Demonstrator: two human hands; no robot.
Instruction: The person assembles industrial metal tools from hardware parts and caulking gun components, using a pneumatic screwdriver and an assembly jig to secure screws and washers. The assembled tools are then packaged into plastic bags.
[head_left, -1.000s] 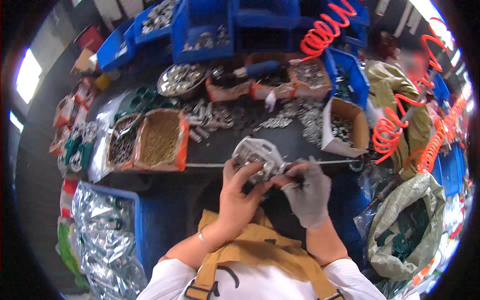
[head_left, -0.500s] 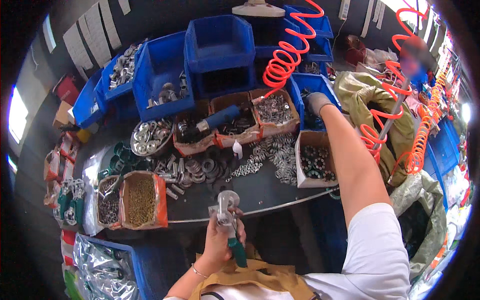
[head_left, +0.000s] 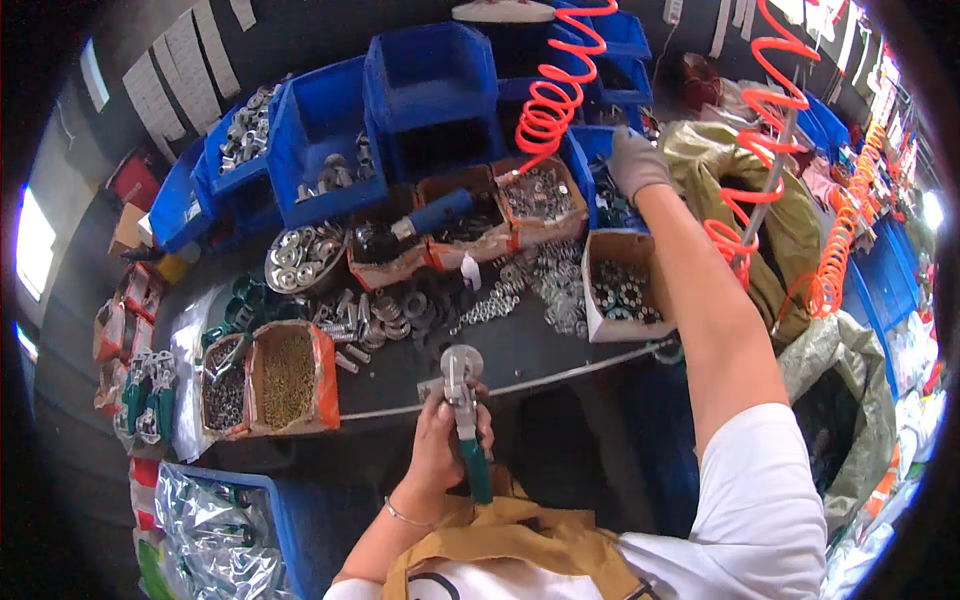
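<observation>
My left hand (head_left: 440, 440), bare and with a bracelet at the wrist, is closed around a metal hand tool. The hand tool (head_left: 474, 465) has a round silver disc at its top and a green handle pointing down toward me. My right arm stretches far to the back right. Its hand (head_left: 640, 168), in a pale glove, is over the right edge of a blue bin (head_left: 590, 190) holding dark parts. The glove's fingers show too little to tell whether they grip anything. Just in front of that bin is a cardboard box (head_left: 628, 328) of ring-shaped parts.
Loose washers (head_left: 390, 318), springs and nuts lie across the dark table. A blue power tool (head_left: 440, 212) rests on open cardboard boxes, near a small white bottle (head_left: 470, 270). Red coiled hoses (head_left: 548, 118) hang overhead. At left stands a box of brass-coloured screws (head_left: 284, 385).
My right hand has lifted and shifted slightly right, from inside the blue bin to over its edge. My left hand still holds the tool, now more upright. The whole view has shifted a little.
</observation>
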